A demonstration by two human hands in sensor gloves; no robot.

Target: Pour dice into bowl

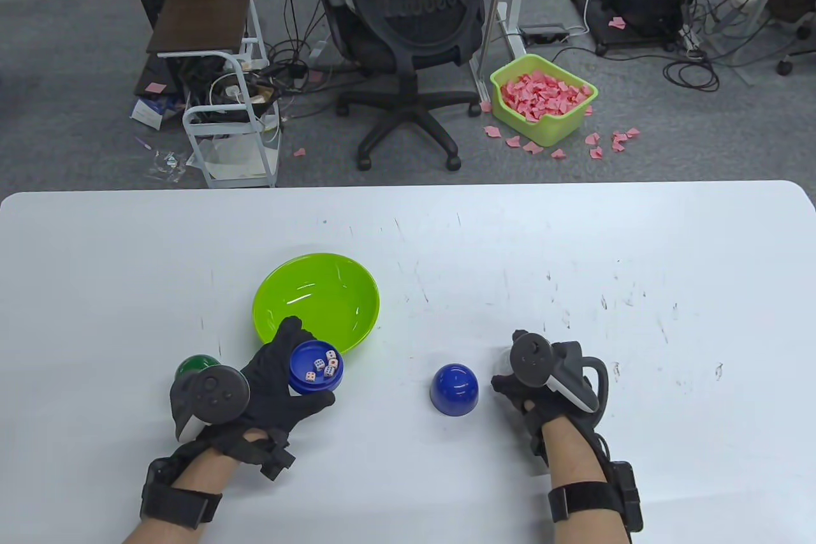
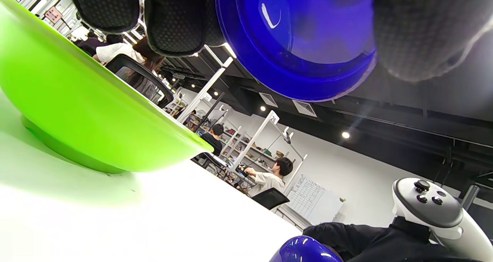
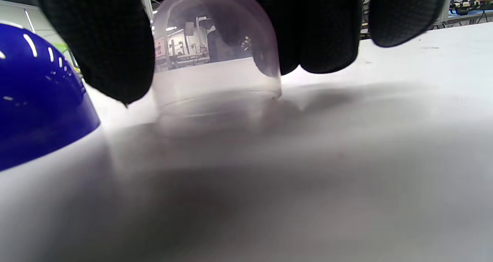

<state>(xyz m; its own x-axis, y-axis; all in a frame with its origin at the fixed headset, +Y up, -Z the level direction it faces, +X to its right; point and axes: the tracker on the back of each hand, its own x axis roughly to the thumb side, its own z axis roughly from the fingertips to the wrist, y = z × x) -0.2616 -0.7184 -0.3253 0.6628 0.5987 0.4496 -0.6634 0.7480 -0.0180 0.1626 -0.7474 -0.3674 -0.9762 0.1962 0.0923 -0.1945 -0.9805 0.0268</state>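
A: Small blue plastic cup (image 1: pixel 316 375) held in the left hand (image 1: pixel 268 388), fingers wrapped round its wall from both sides, lifted clear of the white bench (image 1: pixel 446 238) in the left wrist view. Several little white dice (image 1: pixel 325 367) loose on its floor, mouth upward. Sits just beside the near rim of the glossy lime-green plastic bowl (image 1: pixel 317 305).

B: Probably very light, then. Stiff shell, smooth and likely slippery against glove fabric?

A: Looks so. Best taken round the wall below the rim, thumb opposite the fingers, as now. No need to squeeze hard; thin plastic may flex. Dice hard and free to roll, likely to rattle out all at once when tipped, perhaps to bounce off the slick bowl.

B: So tip slowly, low over the middle of the bowl. And the right hand (image 1: pixel 542 378)?

A: Right grip closed over a clear plastic dome (image 3: pixel 215 50) standing mouth-down on the bench. Blue plastic dome (image 1: pixel 454 389) just left of it, also mouth-down. Dark green rounded piece (image 1: pixel 194 367) partly hidden behind the left tracker.
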